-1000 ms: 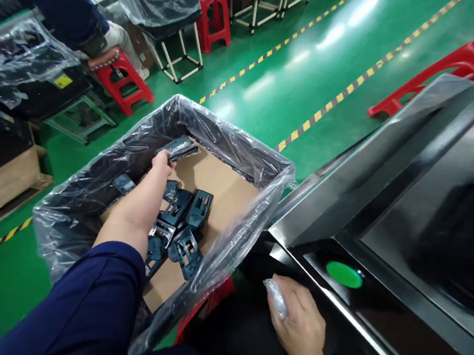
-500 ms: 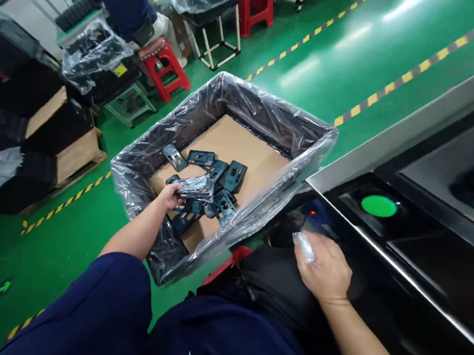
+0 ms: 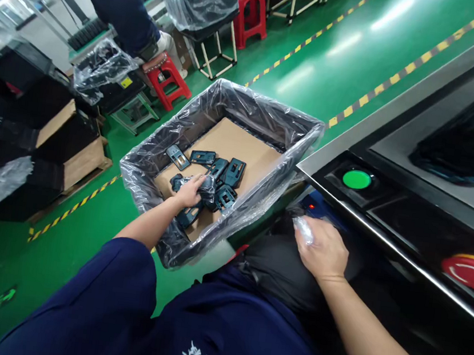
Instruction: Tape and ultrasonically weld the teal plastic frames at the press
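My left hand point(image 3: 191, 192) is down inside a plastic-lined bin point(image 3: 267, 103), with its fingers closed over a shiny dark plastic part point(image 3: 207, 186). Around it on the cardboard sheet point(image 3: 252, 142) lie several dark rectangular plastic parts with cutouts, among them a part point(image 3: 178, 157) at the far left and another part point(image 3: 234, 172) to the right. Above my lap, beside the machine's edge, my right hand point(image 3: 325, 249) is closed on a small shiny, silvery-clear piece point(image 3: 303, 230), which looks like crumpled plastic film.
At right stands a machine with a metal edge point(image 3: 387, 251), a green button point(image 3: 356, 179) and a red emergency stop button point(image 3: 473, 272). Black boxes point(image 3: 15, 185) are stacked at left. A person in dark clothing point(image 3: 123, 8) sits by a red stool point(image 3: 169, 80).
My left hand has moved slightly right and lower over the pile, bringing the shiny dark part down among the others. My right hand stays nearly in place. The view has shifted a little.
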### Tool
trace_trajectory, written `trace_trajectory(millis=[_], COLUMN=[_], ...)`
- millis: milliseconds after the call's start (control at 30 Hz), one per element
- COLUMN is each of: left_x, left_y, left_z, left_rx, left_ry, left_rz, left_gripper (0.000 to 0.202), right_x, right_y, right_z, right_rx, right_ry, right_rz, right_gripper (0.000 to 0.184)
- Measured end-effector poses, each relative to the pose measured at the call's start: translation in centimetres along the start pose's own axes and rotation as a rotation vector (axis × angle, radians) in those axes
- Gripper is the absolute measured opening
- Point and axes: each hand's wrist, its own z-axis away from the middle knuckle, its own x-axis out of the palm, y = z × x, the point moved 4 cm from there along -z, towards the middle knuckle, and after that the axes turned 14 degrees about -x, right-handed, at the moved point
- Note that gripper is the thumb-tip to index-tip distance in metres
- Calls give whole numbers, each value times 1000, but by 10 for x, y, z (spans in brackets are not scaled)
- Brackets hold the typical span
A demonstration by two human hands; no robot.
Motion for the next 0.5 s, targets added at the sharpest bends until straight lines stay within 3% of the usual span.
trace_trajectory(millis=[133,367,500], left_x=[16,26,29], left_y=[15,31,40], left_z=[-6,-30,-34], left_rx=[192,317,375], left_ry=[-97,-153,-195], left_rz=[-262,-592,-717], left_gripper=[57,47,30], right_x=[3,1,1], right_y=[-1,-4,-4], right_z=[0,-2,-1], right_rx=[-2,27,30], right_ry=[-32,-35,-28], right_rz=[-21,-23,-16], right_gripper=[30,30,30])
